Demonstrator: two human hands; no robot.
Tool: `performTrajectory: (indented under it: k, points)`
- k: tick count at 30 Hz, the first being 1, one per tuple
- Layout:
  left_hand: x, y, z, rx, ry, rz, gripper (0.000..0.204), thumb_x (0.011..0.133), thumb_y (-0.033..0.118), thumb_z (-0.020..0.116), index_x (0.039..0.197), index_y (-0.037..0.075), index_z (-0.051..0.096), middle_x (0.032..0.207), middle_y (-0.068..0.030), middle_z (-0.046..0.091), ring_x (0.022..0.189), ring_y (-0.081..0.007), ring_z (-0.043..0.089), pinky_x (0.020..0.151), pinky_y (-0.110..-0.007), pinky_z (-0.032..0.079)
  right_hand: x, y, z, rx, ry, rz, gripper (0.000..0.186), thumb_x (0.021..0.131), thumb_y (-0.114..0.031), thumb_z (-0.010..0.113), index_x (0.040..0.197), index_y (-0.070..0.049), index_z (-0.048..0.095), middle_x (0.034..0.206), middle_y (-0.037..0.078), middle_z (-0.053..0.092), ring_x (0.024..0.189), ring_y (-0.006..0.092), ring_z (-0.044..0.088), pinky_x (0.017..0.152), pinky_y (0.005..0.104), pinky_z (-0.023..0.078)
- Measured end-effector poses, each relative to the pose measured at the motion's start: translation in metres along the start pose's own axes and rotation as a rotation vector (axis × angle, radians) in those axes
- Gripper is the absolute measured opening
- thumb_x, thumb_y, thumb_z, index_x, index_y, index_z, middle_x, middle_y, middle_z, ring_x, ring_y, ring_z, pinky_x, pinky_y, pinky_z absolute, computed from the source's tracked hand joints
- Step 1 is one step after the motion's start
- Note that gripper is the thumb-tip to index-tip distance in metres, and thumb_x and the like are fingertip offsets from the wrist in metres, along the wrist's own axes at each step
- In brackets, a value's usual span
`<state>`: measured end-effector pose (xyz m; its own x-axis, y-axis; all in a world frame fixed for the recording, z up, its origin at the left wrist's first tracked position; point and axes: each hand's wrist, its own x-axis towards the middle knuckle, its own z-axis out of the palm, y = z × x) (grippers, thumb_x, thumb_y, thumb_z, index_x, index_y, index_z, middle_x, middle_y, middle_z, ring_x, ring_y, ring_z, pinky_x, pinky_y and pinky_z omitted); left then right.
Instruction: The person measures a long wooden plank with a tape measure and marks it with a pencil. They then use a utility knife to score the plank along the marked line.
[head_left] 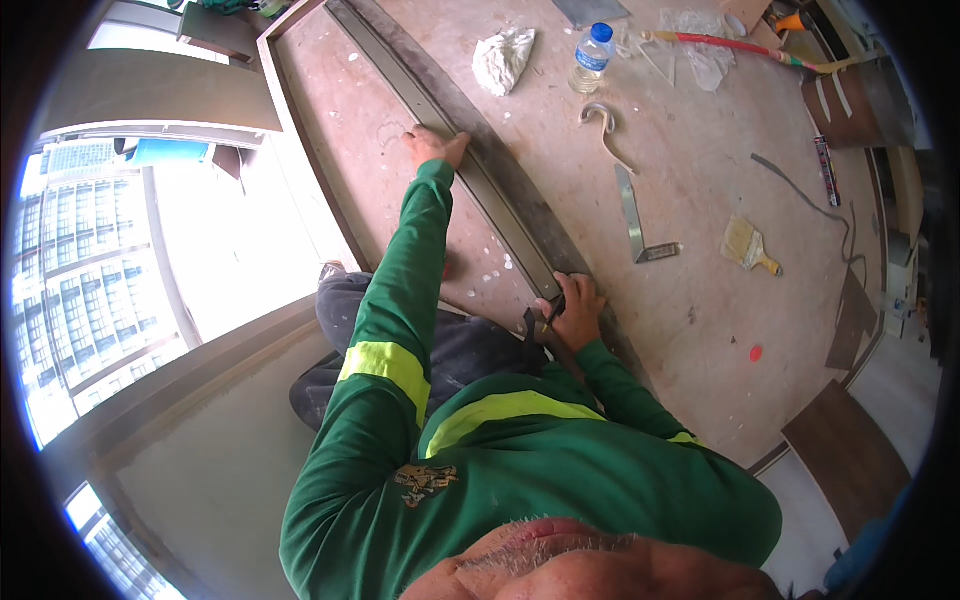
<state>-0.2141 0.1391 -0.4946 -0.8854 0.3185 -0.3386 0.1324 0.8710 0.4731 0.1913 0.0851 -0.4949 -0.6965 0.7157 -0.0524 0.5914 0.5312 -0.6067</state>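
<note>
Left hand (432, 146) lying flat, open-palmed, pinning the far stretch of the long metal straightedge (478, 180) on the plywood sheet (690, 180); right hand (572, 310) gripping a dark pencil-like tool (553, 312) at the straightedge's near end, marking apparently only beginning; try square (637, 222) idling right of it.

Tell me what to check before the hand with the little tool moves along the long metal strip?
1. Left hand pressing on the long metal strip: ok.
2. Right hand gripping the small dark tool: ok.
3. Tool tip touching the strip's near end: cannot tell, the fingers hide it.
4. Strip lying flat on the plywood board: ok.
5. Left hand away from the tool: ok, it is at the far part.
6. Metal square and paintbrush off the strip: ok.
</note>
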Motion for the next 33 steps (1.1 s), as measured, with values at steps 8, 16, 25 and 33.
performTrajectory:
  k: [8, 16, 25, 33]
  points:
    - [-0.004, 0.011, -0.001, 0.065, 0.014, -0.040, 0.126, 0.070, 0.062, 0.080, 0.156, -0.013, 0.026, 0.165, -0.0307, 0.021, 0.150, -0.0402, 0.035, 0.122, -0.039, 0.035, 0.000, 0.004, 0.004, 0.070, -0.013, 0.070, 0.068, 0.082, -0.038, 0.081, 0.139, -0.013, 0.054, 0.128, 0.014, 0.053, 0.123, 0.0353, 0.051, 0.092, 0.0575, 0.036]
    - [0.011, 0.000, -0.003, 0.121, 0.029, 0.014, 0.122, 0.067, 0.058, 0.084, 0.152, -0.012, 0.033, 0.163, -0.0279, 0.027, 0.140, -0.0396, 0.047, 0.117, -0.040, 0.041, 0.000, 0.003, 0.007, 0.089, 0.015, 0.043, 0.068, 0.083, -0.037, 0.081, 0.140, -0.012, 0.053, 0.128, 0.016, 0.054, 0.123, 0.0368, 0.052, 0.094, 0.0569, 0.035]
    - [0.015, -0.009, 0.002, 0.035, 0.055, 0.026, 0.121, 0.064, 0.057, 0.088, 0.151, -0.009, 0.036, 0.161, -0.0266, 0.030, 0.142, -0.0401, 0.047, 0.116, -0.041, 0.043, -0.003, 0.006, 0.016, 0.053, 0.003, 0.064, 0.068, 0.086, -0.042, 0.079, 0.142, -0.013, 0.053, 0.130, 0.016, 0.053, 0.123, 0.0376, 0.052, 0.094, 0.0583, 0.035]
    - [0.051, -0.053, 0.006, -0.003, -0.059, 0.264, 0.103, 0.062, 0.048, 0.095, 0.139, -0.007, 0.053, 0.139, -0.0292, 0.054, 0.129, -0.0403, 0.054, 0.109, -0.043, 0.047, -0.002, 0.009, 0.002, 0.045, 0.004, 0.048, 0.071, 0.084, -0.045, 0.079, 0.139, -0.010, 0.051, 0.131, 0.019, 0.051, 0.124, 0.0390, 0.050, 0.098, 0.0570, 0.037]
